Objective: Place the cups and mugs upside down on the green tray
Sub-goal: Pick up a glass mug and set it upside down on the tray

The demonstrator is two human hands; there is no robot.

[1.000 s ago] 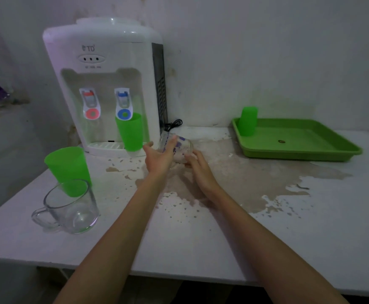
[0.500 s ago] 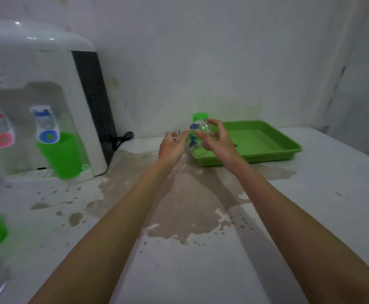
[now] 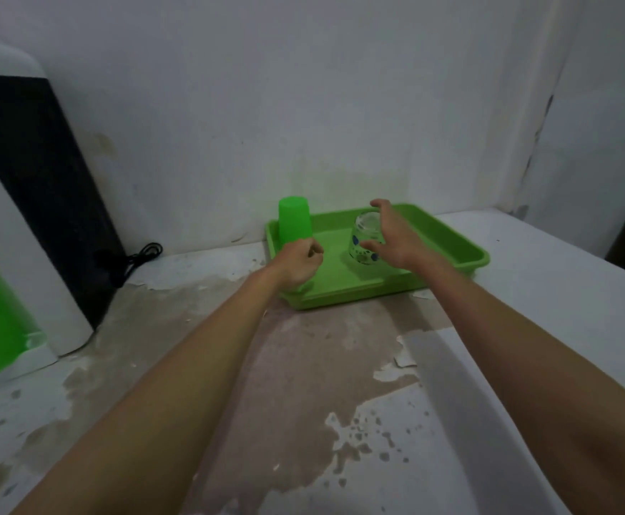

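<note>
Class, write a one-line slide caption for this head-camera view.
Open right hand beside an upturned glass on the green tray, a green cup upside down at its back corner.

Dim, flat light; motion blur and wide-angle bending toward the edges.

A stained white wall [image 3: 303,105] rises behind a white table [image 3: 526,328] with peeling, discoloured paint, dimly lit.

White water dispenser [image 3: 10,254] at left, black cord [image 3: 136,260] beside it, on stained counter [image 3: 303,384].
</note>
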